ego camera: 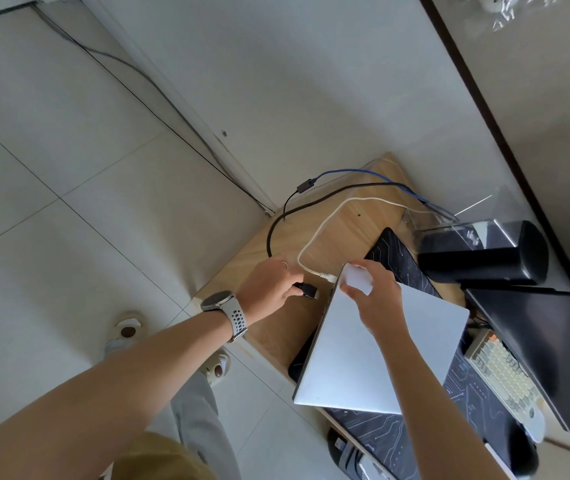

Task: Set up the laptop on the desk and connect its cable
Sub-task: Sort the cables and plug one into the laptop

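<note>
A closed silver laptop [373,351] lies on a dark patterned desk mat [404,258] on the wooden desk [342,230]. My right hand [373,289] presses on the laptop's far corner. My left hand [269,289], with a watch on the wrist, grips the plug of a black cable [306,292]; the plug's tip points at the laptop's left edge, a short way off. A white cable [314,237] loops over the desk, and its plug [326,276] ends right at the laptop's corner.
A black speaker [484,251] lies behind the laptop. A dark monitor [553,348] and a beige keyboard [501,372] stand to the right. A blue cable [356,172] runs along the wall. Tiled floor and my slippered feet [127,332] are to the left.
</note>
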Demonstrator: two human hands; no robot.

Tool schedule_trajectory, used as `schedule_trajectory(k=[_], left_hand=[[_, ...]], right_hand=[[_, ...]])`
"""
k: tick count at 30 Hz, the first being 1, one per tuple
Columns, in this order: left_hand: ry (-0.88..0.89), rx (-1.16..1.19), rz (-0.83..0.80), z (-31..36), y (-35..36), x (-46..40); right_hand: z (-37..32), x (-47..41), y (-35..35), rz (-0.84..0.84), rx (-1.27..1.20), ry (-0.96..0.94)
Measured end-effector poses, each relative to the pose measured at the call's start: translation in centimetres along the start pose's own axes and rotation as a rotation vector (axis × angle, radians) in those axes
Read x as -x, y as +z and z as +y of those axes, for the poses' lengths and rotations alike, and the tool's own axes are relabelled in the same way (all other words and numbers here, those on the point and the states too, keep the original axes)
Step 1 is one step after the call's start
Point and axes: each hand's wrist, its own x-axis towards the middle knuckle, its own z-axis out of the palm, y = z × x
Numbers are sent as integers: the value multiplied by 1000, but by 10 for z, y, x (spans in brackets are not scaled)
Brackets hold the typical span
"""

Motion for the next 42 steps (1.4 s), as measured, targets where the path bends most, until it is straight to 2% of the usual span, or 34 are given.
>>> schedule_trajectory(k=[9,25,42], left_hand=[[49,118,84,15,6,-3],[69,167,44,-1,12,-7],[85,92,103,21,17,-11]], right_hand=[[1,0,1,5,-21,-15],[0,2,2,16,-28,-10],[-4,2,1,26,-49,-21]])
